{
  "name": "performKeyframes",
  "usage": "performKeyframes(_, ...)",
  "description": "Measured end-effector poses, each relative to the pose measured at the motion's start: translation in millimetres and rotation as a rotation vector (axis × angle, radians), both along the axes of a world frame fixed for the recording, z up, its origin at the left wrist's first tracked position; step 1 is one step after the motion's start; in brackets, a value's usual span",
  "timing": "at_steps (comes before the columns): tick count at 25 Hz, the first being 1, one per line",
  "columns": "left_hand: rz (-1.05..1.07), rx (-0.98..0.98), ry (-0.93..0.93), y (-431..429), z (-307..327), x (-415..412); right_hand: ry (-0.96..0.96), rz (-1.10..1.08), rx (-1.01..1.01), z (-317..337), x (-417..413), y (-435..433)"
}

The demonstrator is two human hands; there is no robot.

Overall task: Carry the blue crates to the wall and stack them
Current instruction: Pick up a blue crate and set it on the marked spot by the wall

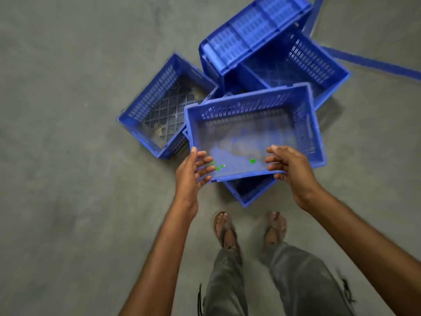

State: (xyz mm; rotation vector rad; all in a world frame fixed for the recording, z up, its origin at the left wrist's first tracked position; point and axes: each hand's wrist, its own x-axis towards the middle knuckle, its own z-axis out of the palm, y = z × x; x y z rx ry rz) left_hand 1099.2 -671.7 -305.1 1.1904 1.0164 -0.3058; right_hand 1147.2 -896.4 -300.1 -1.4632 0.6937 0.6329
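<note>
A blue perforated crate (303, 119) is lifted in front of me, open side up, with a few green scraps on its floor. My left hand (193, 172) grips its near rim at the left corner. Further right on the same rim, my right hand (287, 165) has its fingers curled round the edge. Under it lies another blue crate (248, 192), mostly hidden. To the left a crate (157, 106) rests on the floor. Behind, two more crates (257, 28) lie tumbled together.
The grey concrete floor (68, 156) stretches bare to the left and right. Blue lines (373, 62) painted on the floor run at the upper right. My two feet in sandals (225, 231) stand just behind the pile.
</note>
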Motion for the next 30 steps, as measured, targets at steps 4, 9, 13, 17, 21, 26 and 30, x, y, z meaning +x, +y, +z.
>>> performKeyframes(4, 0.150, 0.106, 0.021, 22, -74, -1, 0.026, 0.064, 0.030, -84, 9, 13)
performKeyframes(9, 0.323, 0.220, 0.017, 38, -171, 20, 0.051, 0.135, 0.102, -187, 28, 31)
performKeyframes(13, 0.325, 0.235, 0.031, 52, -242, 59, 0.051, 0.195, 0.180, -244, 43, 48)
performKeyframes(17, 0.115, 0.298, 0.056, 56, -274, 89, 0.048, 0.190, 0.218, -266, 52, 49)
performKeyframes(21, 0.051, 0.321, 0.092, 51, -265, 100, 0.055, 0.181, 0.214, -265, 60, 36)
performKeyframes(26, 0.028, 0.688, 0.098, 46, -262, 103, -0.225, 0.122, -0.127, -238, 81, -7)
performKeyframes(30, -0.058, 0.984, 0.318, 21, -240, 109, -0.484, 0.088, -0.777, -242, 102, -83)
